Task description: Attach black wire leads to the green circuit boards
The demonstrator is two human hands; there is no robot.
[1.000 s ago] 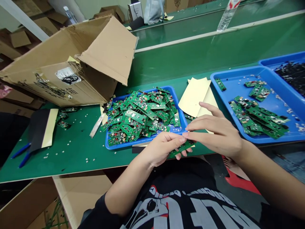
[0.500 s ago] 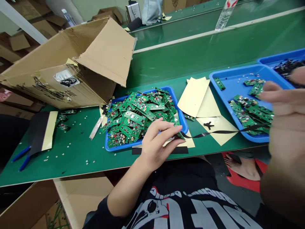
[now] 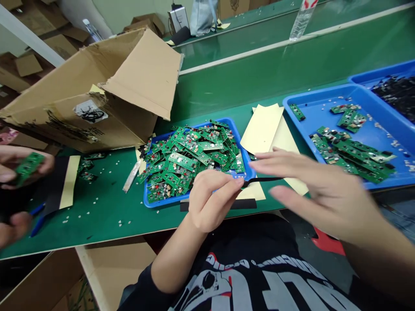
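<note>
My left hand (image 3: 212,201) is closed in a pinch in front of the blue tray (image 3: 146,198) heaped with green circuit boards (image 3: 184,160). From its fingertips a thin black strip (image 3: 264,179) runs rightward. Whether a board is also inside those fingers is hidden. My right hand (image 3: 319,196), slightly blurred, hovers over the strip with thumb and fingers apart. The strip's far end disappears behind that hand. Pale yellow sheets (image 3: 262,127) lie beyond the right hand's fingertips.
At the left edge a co-worker's hand (image 3: 45,162) holds a green board. An open cardboard box (image 3: 142,73) stands behind. To the right are a blue tray (image 3: 293,101) with boards and another with black pieces (image 3: 395,95). A bottle (image 3: 301,21) stands at the back.
My right hand has moved left, from over the right tray to beside my left hand. The green board edge at my left fingertips is now hidden. A co-worker's hands have appeared at left.
</note>
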